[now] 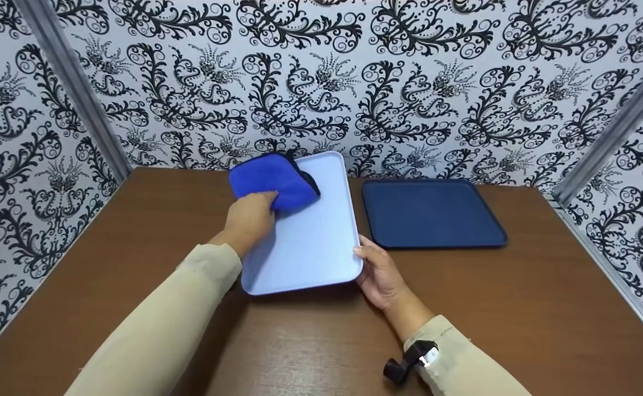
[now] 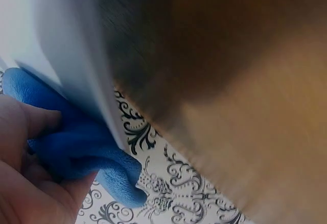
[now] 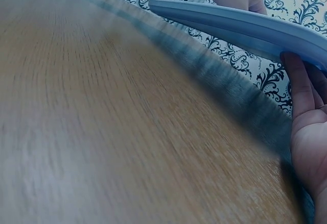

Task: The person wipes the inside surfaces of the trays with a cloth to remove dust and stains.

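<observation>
My left hand (image 1: 249,215) grips a blue cloth (image 1: 271,181) with a dark edge, and the cloth lies against the upper left part of a light blue tray (image 1: 310,247). In the left wrist view the cloth (image 2: 82,137) is bunched between thumb and fingers beside the tray wall. My right hand (image 1: 379,272) holds the tray by its lower right edge, thumb on the rim and fingers underneath. The tray is tilted and raised over the table; in the right wrist view its underside (image 3: 230,38) shows above the wood, with the right hand's fingers (image 3: 299,81) against it.
A dark blue tray (image 1: 434,212) lies flat at the back right of the brown wooden table (image 1: 310,346). Patterned walls (image 1: 299,82) stand behind and at both sides, with grey metal posts (image 1: 73,82) at the corners. A black strap (image 1: 409,360) hangs at the right wrist.
</observation>
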Demonstrator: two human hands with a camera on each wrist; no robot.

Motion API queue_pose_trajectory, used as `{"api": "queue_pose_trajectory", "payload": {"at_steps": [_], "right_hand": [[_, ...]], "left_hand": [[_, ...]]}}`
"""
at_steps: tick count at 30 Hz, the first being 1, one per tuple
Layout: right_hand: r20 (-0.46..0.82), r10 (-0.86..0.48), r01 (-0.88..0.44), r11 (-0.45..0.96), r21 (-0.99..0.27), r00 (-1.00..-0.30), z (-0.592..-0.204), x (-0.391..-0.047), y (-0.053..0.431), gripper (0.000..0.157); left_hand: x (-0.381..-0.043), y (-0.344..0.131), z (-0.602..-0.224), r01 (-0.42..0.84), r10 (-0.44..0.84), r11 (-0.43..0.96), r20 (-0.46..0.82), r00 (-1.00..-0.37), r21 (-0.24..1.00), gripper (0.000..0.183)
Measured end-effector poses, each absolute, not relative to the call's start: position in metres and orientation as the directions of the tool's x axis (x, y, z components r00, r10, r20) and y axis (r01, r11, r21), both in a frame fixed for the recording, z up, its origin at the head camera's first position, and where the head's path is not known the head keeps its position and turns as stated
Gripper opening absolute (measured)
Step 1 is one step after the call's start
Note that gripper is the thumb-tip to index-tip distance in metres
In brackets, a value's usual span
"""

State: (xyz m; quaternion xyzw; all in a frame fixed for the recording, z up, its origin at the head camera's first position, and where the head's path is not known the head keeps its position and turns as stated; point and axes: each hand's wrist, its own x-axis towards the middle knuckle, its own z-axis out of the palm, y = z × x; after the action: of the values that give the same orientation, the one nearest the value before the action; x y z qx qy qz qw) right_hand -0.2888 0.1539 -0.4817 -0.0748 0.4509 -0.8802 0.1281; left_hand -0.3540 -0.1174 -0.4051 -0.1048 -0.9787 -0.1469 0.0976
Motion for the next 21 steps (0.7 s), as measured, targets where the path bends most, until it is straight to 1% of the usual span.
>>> {"api": "queue_pose_trajectory", "payload": {"at_steps": [5, 9, 12, 14, 21], "right_hand": [[0.014, -0.294, 0.159, -0.556, -0.816, -0.956, -0.481, -0.288, 0.154, 0.053], [0.006, -0.298, 0.162, -0.538, -0.827, -0.955, -0.481, -0.288, 0.154, 0.055], [0.004, -0.304, 0.164, -0.524, -0.836, -0.953, -0.481, -0.289, 0.154, 0.056], [0.002, -0.306, 0.165, -0.518, -0.839, -0.952, -0.482, -0.289, 0.154, 0.057], [-0.001, -0.305, 0.163, -0.507, -0.846, -0.952, -0.483, -0.290, 0.154, 0.061]], "left_hand": [[-0.354, -0.112, -0.408, 0.211, 0.116, 0.901, 0.258, -0.959, 0.378, 0.039], [-0.355, -0.106, -0.409, 0.215, 0.104, 0.870, 0.261, -0.960, 0.444, 0.028], [-0.354, -0.100, -0.408, 0.225, 0.099, 0.855, 0.279, -0.955, 0.467, 0.019], [-0.353, -0.096, -0.406, 0.231, 0.094, 0.847, 0.293, -0.952, 0.478, 0.016], [-0.350, -0.080, -0.402, 0.220, 0.082, 0.834, 0.281, -0.956, 0.505, 0.015]]}}
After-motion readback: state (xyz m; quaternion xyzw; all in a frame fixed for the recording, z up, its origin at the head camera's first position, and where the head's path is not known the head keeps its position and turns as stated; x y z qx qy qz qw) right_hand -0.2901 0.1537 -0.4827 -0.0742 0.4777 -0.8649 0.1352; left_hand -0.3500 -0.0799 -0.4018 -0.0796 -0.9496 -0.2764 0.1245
